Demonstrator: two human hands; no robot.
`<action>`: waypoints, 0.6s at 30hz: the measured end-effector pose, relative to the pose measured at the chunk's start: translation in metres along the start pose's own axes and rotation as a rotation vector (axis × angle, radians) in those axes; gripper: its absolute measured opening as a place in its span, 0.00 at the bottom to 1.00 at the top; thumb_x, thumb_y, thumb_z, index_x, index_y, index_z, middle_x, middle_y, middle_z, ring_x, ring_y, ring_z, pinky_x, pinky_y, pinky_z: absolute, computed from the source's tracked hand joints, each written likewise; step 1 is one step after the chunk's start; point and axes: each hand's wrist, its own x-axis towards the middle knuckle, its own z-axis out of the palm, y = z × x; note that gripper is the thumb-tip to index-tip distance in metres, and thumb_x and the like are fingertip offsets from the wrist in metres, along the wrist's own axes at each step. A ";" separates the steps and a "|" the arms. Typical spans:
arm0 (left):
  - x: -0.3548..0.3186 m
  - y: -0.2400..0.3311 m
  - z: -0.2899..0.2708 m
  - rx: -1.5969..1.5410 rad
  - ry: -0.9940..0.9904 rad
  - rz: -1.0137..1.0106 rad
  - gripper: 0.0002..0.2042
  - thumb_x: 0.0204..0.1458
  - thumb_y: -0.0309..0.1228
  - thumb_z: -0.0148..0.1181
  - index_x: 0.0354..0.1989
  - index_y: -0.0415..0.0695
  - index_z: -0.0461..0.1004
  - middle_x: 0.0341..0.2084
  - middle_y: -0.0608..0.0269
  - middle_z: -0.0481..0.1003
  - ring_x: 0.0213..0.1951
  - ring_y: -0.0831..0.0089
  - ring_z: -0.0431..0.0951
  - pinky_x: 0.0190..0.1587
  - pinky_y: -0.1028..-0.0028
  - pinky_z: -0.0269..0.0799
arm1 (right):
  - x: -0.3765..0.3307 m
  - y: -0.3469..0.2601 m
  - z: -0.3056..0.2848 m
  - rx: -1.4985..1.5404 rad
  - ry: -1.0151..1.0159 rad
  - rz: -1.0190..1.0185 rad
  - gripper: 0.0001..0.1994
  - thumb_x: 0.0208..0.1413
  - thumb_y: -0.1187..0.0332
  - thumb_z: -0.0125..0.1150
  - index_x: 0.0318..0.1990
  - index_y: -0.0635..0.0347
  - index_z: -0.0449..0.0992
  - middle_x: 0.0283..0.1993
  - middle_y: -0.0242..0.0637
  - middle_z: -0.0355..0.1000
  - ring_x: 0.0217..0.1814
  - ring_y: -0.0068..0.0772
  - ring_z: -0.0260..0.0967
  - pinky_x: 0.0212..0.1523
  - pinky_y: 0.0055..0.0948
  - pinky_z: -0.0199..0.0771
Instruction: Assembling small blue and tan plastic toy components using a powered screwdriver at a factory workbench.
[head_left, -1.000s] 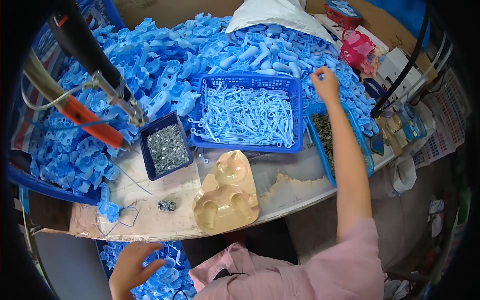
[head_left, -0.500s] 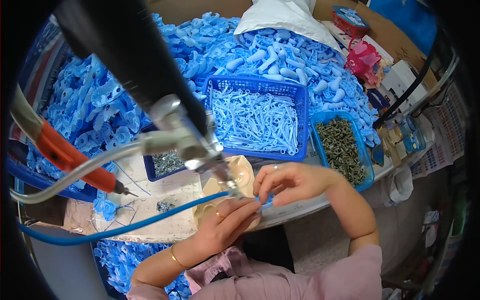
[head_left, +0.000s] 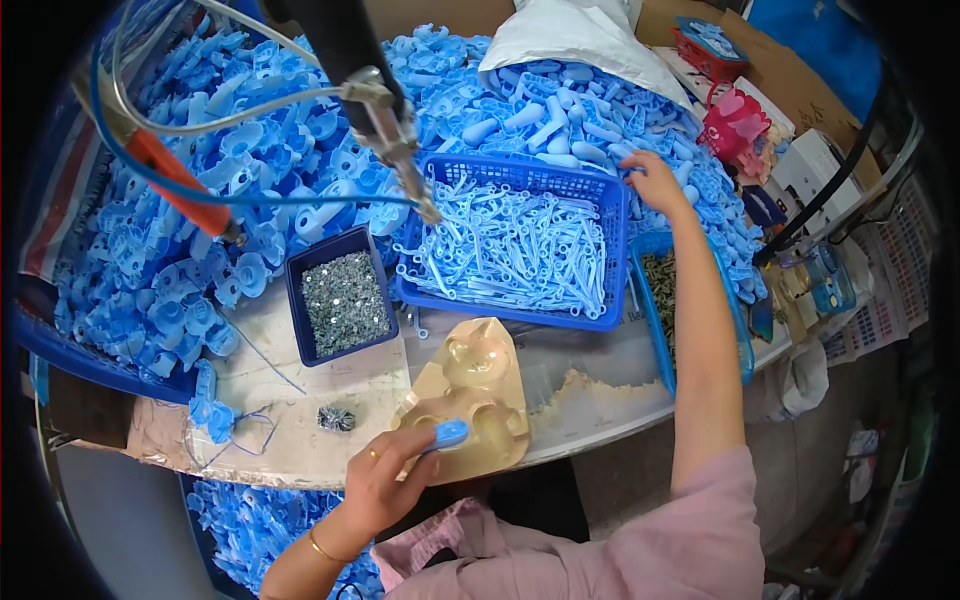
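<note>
Head view: blue part [head_left: 451,433] in left hand [head_left: 385,478]

Left fingers closed on part, at their tips, above tan block [head_left: 470,365]. Right hand [head_left: 656,184]: fingers curled at pile [head_left: 560,125]; cannot tell if gripping. Basket [head_left: 520,313] just left of them.

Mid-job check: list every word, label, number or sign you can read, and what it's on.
Tabletop sheet: partly covered dark lettering, wording not copied here; smaller print is unreadable.
Cardboard at upper right: dark marks too blurred to read.
White box: marks too small to read.
Printed paper at far right: too small to read.
</note>
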 end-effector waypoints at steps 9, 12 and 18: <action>-0.016 -0.014 -0.010 0.025 0.069 -0.118 0.15 0.46 0.14 0.66 0.44 0.38 0.76 0.38 0.51 0.80 0.39 0.60 0.83 0.42 0.70 0.79 | -0.018 0.015 -0.022 0.306 0.170 0.374 0.10 0.55 0.67 0.62 0.40 0.65 0.79 0.37 0.36 0.79 0.33 0.30 0.79 0.35 0.28 0.78; -0.015 -0.009 -0.008 0.038 0.068 -0.132 0.16 0.45 0.15 0.67 0.44 0.38 0.76 0.38 0.52 0.80 0.38 0.58 0.82 0.42 0.68 0.78 | 0.015 -0.009 -0.006 0.159 0.242 0.096 0.14 0.57 0.67 0.60 0.48 0.66 0.77 0.49 0.44 0.77 0.50 0.41 0.77 0.50 0.34 0.77; -0.011 -0.007 -0.003 0.054 0.039 -0.111 0.15 0.46 0.16 0.67 0.44 0.39 0.77 0.37 0.52 0.80 0.38 0.58 0.82 0.42 0.68 0.78 | 0.045 -0.015 0.022 -0.006 0.133 0.101 0.27 0.56 0.67 0.60 0.64 0.59 0.66 0.69 0.57 0.57 0.71 0.56 0.56 0.67 0.42 0.62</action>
